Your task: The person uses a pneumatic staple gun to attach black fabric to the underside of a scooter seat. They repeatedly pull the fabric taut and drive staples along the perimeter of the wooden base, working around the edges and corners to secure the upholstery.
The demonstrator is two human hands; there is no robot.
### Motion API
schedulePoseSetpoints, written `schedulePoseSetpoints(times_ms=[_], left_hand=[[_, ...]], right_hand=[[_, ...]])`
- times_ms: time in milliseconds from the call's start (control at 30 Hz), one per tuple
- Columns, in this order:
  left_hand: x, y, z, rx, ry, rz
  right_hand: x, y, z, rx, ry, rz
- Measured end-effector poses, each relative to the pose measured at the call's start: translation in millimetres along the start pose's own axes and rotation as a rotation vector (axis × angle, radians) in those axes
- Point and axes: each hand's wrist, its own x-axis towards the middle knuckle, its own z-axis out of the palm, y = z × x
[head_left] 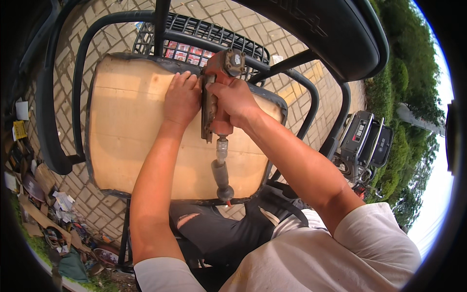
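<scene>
My right hand [232,103] grips a worn red pneumatic staple gun [224,73], held upright over a bare wooden board [131,121] with dark covering wrapped round its edges. A metal fitting with a grey hose piece [221,177] extends from the gun toward me. My left hand [181,97] lies just left of the gun, its fingers extended onto the dark covering [163,63] at the board's far edge; their tips are partly curved down.
Black tubular frames [311,107] with a padded back [321,34] surround the board. A black wire basket [146,41] sits behind it on brick paving. Scraps and cardboard [48,204] lie at left; a vehicle [360,146] and greenery are at right.
</scene>
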Motion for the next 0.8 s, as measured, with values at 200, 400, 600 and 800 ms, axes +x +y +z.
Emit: schedulePoseSetpoints(times_ms=[200, 400, 600, 800], left_hand=[[-5.1, 0.1, 0.1, -0.049, 0.039, -0.02], [-6.0, -0.5, -2.5, -0.09, 0.036, -0.031], [-6.1, -1.1, -3.5, -0.13, 0.048, -0.045], [-13.1, -3.9, -4.7, -0.169, 0.064, -0.058]], right_hand=[[2.0, 3.0, 3.0, -0.033, -0.025, -0.034], [1.0, -1.5, 7.7, -0.071, -0.021, 0.022], [5.1, 0.2, 12.8, -0.126, 0.06, 0.013], [1.2, -4.1, 23.5, -0.096, 0.113, 0.051]])
